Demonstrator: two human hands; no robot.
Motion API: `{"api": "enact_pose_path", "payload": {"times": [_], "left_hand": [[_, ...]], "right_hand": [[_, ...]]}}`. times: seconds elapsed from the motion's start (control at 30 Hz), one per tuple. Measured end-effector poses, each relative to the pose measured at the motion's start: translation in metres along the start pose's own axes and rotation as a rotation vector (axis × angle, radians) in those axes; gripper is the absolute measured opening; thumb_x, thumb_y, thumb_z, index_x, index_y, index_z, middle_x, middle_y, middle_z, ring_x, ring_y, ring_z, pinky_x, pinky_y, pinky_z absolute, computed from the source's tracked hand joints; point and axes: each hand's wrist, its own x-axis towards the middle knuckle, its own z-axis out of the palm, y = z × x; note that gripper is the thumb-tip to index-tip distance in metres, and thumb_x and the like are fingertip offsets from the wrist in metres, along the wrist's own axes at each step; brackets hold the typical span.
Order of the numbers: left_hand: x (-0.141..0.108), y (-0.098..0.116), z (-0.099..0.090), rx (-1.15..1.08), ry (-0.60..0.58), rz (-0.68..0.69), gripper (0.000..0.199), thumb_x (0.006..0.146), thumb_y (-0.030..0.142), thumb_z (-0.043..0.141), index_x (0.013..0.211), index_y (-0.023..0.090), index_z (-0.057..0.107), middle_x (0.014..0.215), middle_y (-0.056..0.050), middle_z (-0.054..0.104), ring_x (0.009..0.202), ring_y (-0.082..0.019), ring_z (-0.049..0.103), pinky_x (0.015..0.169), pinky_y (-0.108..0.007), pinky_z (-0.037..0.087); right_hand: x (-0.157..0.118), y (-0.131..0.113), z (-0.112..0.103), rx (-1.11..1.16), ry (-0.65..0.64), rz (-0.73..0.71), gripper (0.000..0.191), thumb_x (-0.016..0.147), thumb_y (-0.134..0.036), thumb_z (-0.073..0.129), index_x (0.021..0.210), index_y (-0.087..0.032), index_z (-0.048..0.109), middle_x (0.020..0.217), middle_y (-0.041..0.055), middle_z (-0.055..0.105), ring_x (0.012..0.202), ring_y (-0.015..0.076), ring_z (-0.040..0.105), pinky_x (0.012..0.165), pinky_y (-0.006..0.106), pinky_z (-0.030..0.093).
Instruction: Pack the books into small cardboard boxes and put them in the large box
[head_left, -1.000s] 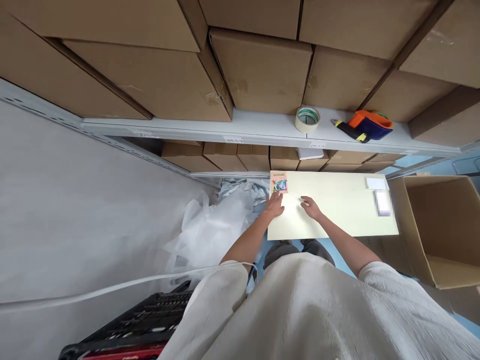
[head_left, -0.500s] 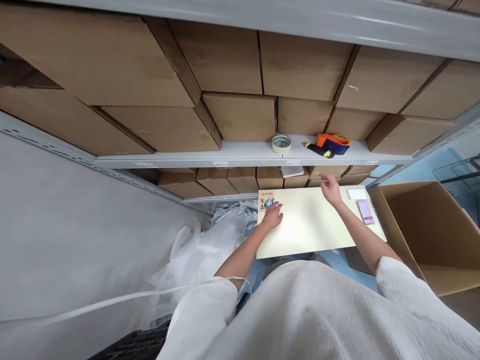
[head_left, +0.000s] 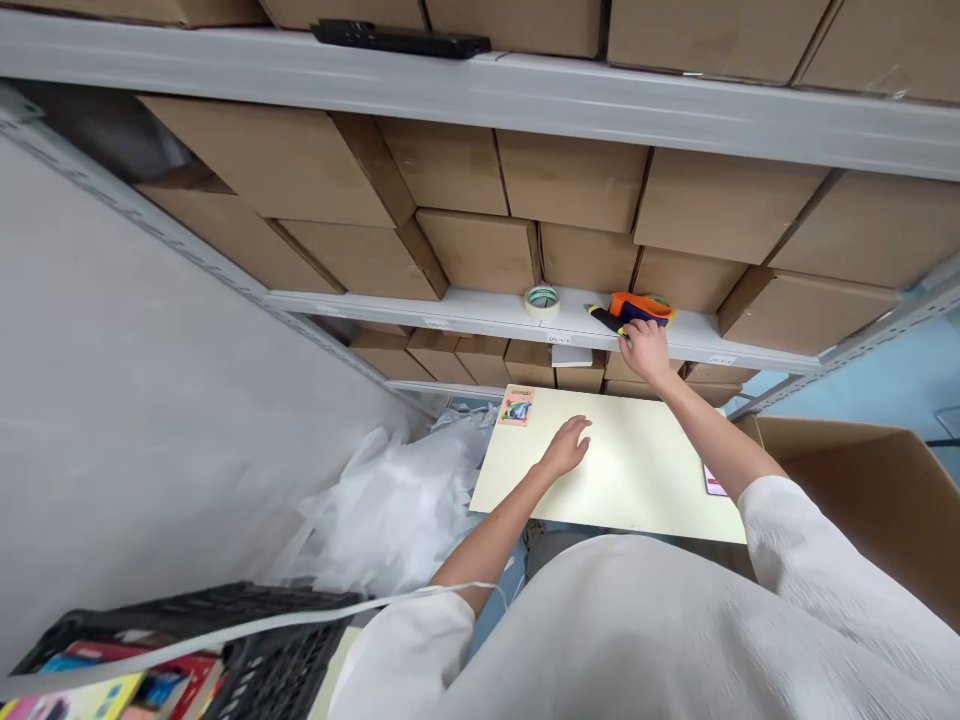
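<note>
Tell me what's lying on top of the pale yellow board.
On the pale yellow board lie a small colourful card at its far left corner and the left hand, resting flat. A pink item shows at the right edge, mostly covered by the right forearm.

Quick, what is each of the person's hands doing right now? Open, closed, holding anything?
Left hand: open, empty, palm down on the pale yellow board.
Right hand: up at the shelf, on the orange tape dispenser; grip cannot be told.

Grey metal shelving (head_left: 480,95) packed with cardboard boxes (head_left: 570,180) (pale wall (head_left: 112,400) at left).
</note>
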Motion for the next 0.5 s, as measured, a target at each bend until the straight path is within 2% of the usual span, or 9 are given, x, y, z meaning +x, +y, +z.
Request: {"api": "enact_pose_path", "payload": {"times": [0.1,0.2,0.5], "left_hand": [[-0.009,0.013,0.011,-0.009,0.035,-0.026,0.043,0.101,0.021,0.057,0.143,0.024,0.066,0.157,-0.012,0.061,0.153,-0.028,0.051,0.131,-0.051,0.040],[-0.018,0.020,0.013,-0.017,0.059,-0.025,0.042,0.100,0.021,0.059,0.141,0.025,0.067,0.154,-0.011,0.062,0.151,-0.027,0.054,0.130,-0.049,0.042],[-0.023,0.022,-0.012,-0.005,0.038,0.031,0.039,0.103,0.022,0.054,0.140,0.024,0.068,0.151,-0.011,0.063,0.147,-0.026,0.057,0.128,-0.047,0.044]], "right_hand": [[0.002,0.001,0.009,-0.005,0.001,-0.005,0.033,0.104,-0.036,0.053,0.121,-0.016,0.072,0.128,0.0227,0.068,0.117,0.0404,0.049,0.102,0.054,0.038],[0.004,0.001,0.014,0.004,0.034,-0.003,0.030,0.104,-0.035,0.053,0.120,-0.016,0.070,0.124,0.0229,0.068,0.115,0.0398,0.049,0.101,0.054,0.037],[0.007,-0.011,0.014,0.046,0.022,0.086,0.021,0.101,-0.030,0.055,0.115,-0.017,0.064,0.108,0.0208,0.071,0.109,0.0368,0.052,0.099,0.049,0.038]]}}
